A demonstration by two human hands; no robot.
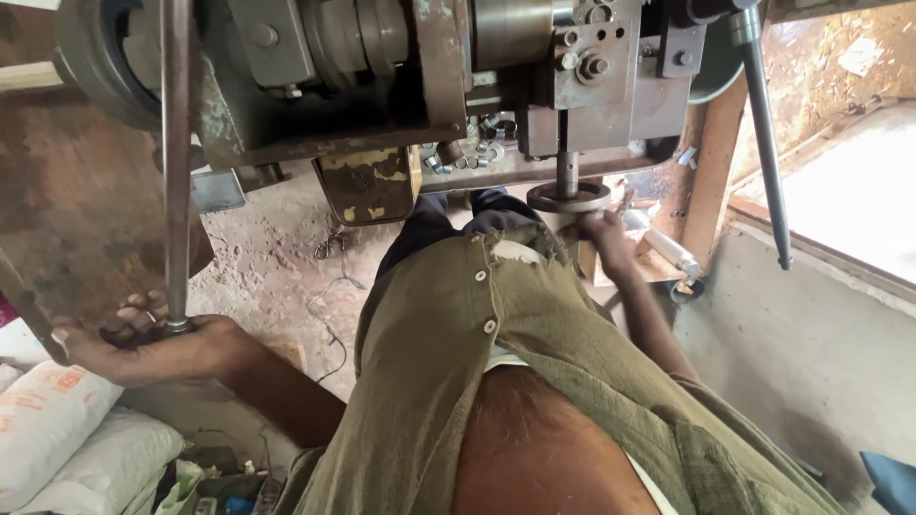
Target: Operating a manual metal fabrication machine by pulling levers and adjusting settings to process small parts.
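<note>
I look down along my own olive shirt at a heavy grey metal press machine (382, 86). My left hand (143, 339) is closed around the lower end of a long upright steel lever rod (176, 162) at the left. My right hand (603, 238) reaches forward under the machine's vertical ram (568, 172), at the round metal die disc (569, 197); its fingers are partly hidden, so what they hold cannot be made out. Several small shiny metal rings (487, 143) lie on the machine's ledge just left of the ram.
A second long steel lever (768, 143) hangs at the right beside a concrete ledge (811, 315). White sacks (57, 420) lie at bottom left. Loose wire (334, 257) lies on the dirt floor. A yellowed plate (370, 186) hangs beneath the machine.
</note>
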